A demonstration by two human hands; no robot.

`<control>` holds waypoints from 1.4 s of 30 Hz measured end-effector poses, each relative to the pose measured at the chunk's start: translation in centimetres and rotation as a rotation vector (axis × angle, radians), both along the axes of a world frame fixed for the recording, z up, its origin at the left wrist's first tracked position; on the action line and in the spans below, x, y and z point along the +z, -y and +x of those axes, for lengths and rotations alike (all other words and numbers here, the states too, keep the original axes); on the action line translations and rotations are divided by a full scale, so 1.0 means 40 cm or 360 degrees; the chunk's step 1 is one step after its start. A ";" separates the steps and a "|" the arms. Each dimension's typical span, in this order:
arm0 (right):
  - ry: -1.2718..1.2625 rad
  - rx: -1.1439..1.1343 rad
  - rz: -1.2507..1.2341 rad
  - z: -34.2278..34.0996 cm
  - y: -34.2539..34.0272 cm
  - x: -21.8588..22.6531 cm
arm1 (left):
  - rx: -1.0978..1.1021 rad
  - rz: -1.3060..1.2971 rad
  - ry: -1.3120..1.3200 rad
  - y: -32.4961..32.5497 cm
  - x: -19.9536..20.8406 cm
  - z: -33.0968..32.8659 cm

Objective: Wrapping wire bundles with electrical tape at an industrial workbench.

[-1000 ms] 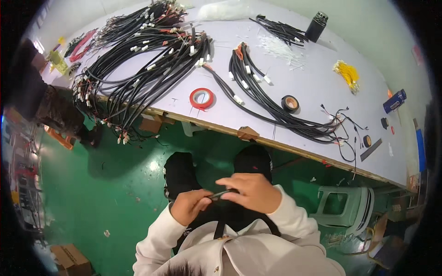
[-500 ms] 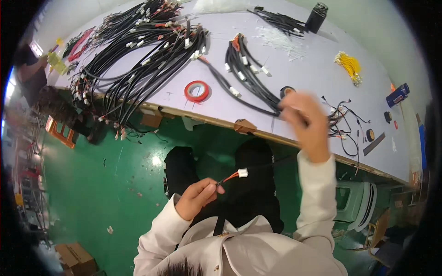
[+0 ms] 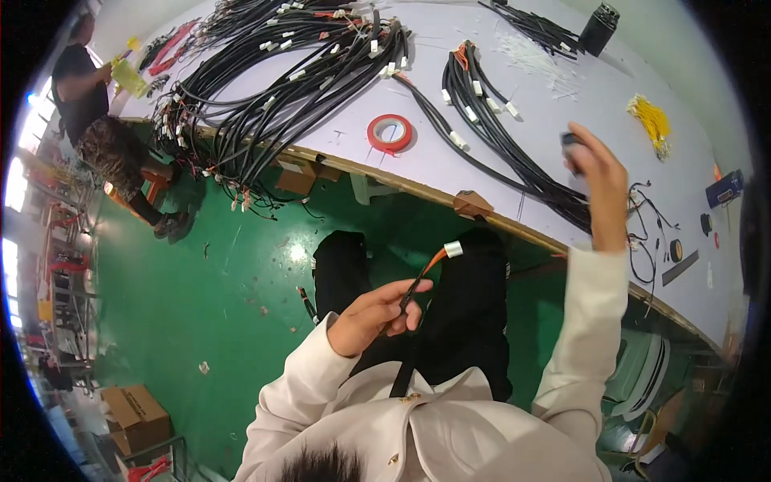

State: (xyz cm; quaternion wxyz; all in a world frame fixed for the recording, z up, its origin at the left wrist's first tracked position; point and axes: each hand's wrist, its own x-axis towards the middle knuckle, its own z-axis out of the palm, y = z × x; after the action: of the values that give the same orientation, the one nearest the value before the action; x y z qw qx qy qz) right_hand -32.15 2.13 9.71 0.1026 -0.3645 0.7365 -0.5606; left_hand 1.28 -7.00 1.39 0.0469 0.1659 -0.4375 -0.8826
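Left hand: grip narrow, pinching the cable above the lap
Right hand: grip around the black tape, over the counter
Change: tape taken from its spot; both hands now occupied

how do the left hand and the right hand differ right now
The left hand is over the lap, while the right hand is over the table. The left hand holds a black cable with orange wires and a white connector; the right hand holds a small black item I can't identify. Both hands are bare.
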 end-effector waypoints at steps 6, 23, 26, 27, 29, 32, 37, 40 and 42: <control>0.1677 0.1166 0.0009 0.393 -0.150 -0.095 | -0.0027 -0.0389 0.0012 -0.016 -0.002 -0.002; 0.1580 0.1003 0.0155 0.494 -0.168 -0.214 | 0.0186 -0.0672 0.0377 -0.101 -0.022 0.014; 0.1365 0.1066 0.0132 0.495 -0.182 -0.218 | 0.0127 -0.0641 0.0387 -0.092 -0.021 0.020; 0.1328 0.1072 0.0106 0.493 -0.187 -0.224 | 0.0063 -0.0624 0.0388 -0.089 -0.020 0.022; 0.1089 0.1126 0.0123 0.486 -0.190 -0.240 | -0.0002 -0.0605 0.0391 -0.086 -0.019 0.022; 0.0885 0.1182 0.0169 0.480 -0.195 -0.237 | -0.0003 -0.0505 0.0392 -0.085 -0.016 0.020; 0.0924 0.1174 0.0192 0.477 -0.197 -0.235 | 0.0016 -0.0725 0.0419 -0.087 -0.007 0.012; 0.1015 0.1142 0.0203 0.477 -0.195 -0.219 | 0.0020 -0.0747 0.0378 -0.086 -0.005 0.011; 0.0946 0.1110 0.0267 0.475 -0.194 -0.210 | 0.0025 -0.0762 0.0395 -0.088 -0.005 0.015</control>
State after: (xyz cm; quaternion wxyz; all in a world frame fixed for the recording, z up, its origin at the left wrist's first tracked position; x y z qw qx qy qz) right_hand -13.16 9.87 1.31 0.5207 -0.4043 0.5514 -0.5112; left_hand 1.87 -3.49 1.20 0.0377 0.2603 -0.6348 -0.7266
